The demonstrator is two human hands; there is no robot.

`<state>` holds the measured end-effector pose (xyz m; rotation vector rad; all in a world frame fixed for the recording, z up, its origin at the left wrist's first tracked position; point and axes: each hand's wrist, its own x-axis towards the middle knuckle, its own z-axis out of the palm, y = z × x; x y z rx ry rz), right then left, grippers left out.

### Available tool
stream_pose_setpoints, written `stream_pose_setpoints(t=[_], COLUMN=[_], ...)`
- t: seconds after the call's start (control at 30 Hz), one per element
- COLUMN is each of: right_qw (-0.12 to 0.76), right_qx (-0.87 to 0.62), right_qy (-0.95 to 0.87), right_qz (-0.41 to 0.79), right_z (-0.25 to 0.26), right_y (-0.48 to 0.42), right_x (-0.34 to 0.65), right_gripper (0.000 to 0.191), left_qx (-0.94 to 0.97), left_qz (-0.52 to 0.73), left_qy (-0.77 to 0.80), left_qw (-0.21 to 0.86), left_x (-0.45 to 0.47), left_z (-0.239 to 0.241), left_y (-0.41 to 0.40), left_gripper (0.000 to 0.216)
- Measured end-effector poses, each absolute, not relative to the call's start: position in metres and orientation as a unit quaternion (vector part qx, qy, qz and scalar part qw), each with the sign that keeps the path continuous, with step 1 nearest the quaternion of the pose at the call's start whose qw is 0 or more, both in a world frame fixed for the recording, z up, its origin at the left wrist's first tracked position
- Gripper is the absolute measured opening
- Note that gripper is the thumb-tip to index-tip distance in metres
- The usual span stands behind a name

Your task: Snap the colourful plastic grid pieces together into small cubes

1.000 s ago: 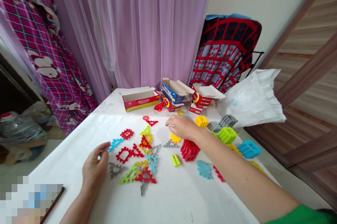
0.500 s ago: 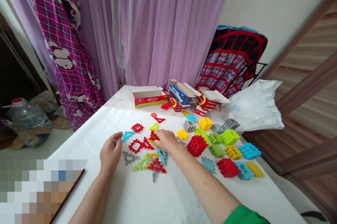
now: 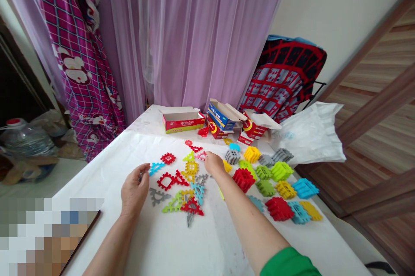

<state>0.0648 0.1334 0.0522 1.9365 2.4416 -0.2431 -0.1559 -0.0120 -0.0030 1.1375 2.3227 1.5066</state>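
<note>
My right hand (image 3: 214, 164) pinches a red notched plastic building piece (image 3: 201, 156), smeared by motion, over the table's middle. Below it lie a yellow square piece (image 3: 191, 167), a grey piece (image 3: 201, 179) and a light blue triangular piece (image 3: 197, 192). My left hand (image 3: 135, 184) is curled beside the loose pieces; what its fingers hold, if anything, is hidden. Close to its fingertips is a blue triangular piece (image 3: 156, 168). Nearby lie a red square frame (image 3: 161, 181), a grey triangle (image 3: 158, 197) and a red triangle (image 3: 192, 207).
Stacks of pieces sorted by colour, among them a red stack (image 3: 243, 180) and a blue stack (image 3: 305, 188), stand to the right. Open cardboard boxes, one red (image 3: 183, 122) and one blue (image 3: 220, 115), line the back. A white plastic bag (image 3: 313, 135) lies at the right edge.
My right hand has moved right and away from me with the red piece, uncovering the yellow square and a grey piece. My left hand has hardly moved.
</note>
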Motion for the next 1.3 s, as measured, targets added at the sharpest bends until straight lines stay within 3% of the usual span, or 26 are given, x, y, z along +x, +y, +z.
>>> stream_pose_setpoints(t=[0.3, 0.5, 0.97, 1.13, 1.3], right_qw=[0.036, 0.036, 0.046, 0.015, 0.040], right_qx=[0.650, 0.565, 0.482, 0.510, 0.450], right_qy=[0.758, 0.824, 0.874, 0.859, 0.885], right_qz=[-0.037, -0.019, -0.038, -0.050, -0.112], right_z=[0.054, 0.059, 0.047, 0.063, 0.083], right_y=[0.147, 0.173, 0.213, 0.221, 0.215], right_x=[0.060, 0.048, 0.041, 0.059, 0.081], right_gripper=[0.038, 0.034, 0.036, 0.042, 0.035], left_qx=[0.377, 0.367, 0.357, 0.360, 0.370], left_qz=[0.506, 0.502, 0.510, 0.506, 0.507], left_qy=[0.771, 0.776, 0.775, 0.776, 0.772], left_qw=[0.086, 0.101, 0.113, 0.107, 0.097], left_x=[-0.156, -0.157, -0.160, -0.161, -0.161], left_z=[-0.004, -0.007, -0.014, -0.014, -0.015], left_y=[-0.012, -0.011, -0.011, -0.010, -0.010], left_gripper=[0.034, 0.036, 0.036, 0.037, 0.036])
